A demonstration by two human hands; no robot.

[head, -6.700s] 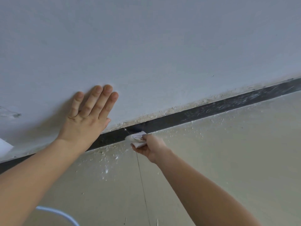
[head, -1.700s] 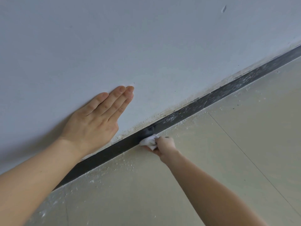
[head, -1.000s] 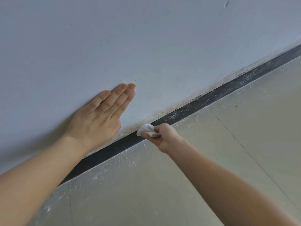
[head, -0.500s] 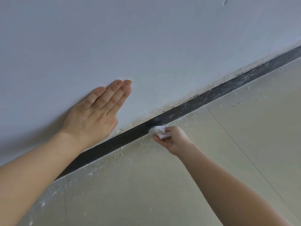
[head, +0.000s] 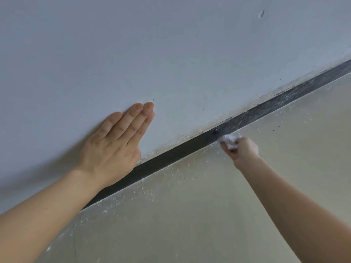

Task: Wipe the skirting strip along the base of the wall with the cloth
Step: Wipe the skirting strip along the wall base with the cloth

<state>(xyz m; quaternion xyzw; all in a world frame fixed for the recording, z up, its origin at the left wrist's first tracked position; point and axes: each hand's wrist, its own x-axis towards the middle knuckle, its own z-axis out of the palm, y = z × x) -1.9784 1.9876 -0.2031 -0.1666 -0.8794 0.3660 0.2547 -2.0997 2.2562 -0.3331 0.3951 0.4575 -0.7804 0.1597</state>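
Note:
A dark skirting strip runs diagonally from lower left to upper right along the base of the pale wall. My right hand is shut on a small crumpled white cloth, which touches the strip's lower edge. To the right of the cloth the strip is streaked with white dust; to the left it looks darker and cleaner. My left hand lies flat against the wall just above the strip, fingers together and pointing up and right.
The beige floor is speckled with white dust and crumbs near the strip. Rough, chipped plaster edges the wall just above the strip. A small mark sits high on the wall.
My right hand has slid the cloth to the right along the strip, away from my left hand. My left hand stays flat on the wall.

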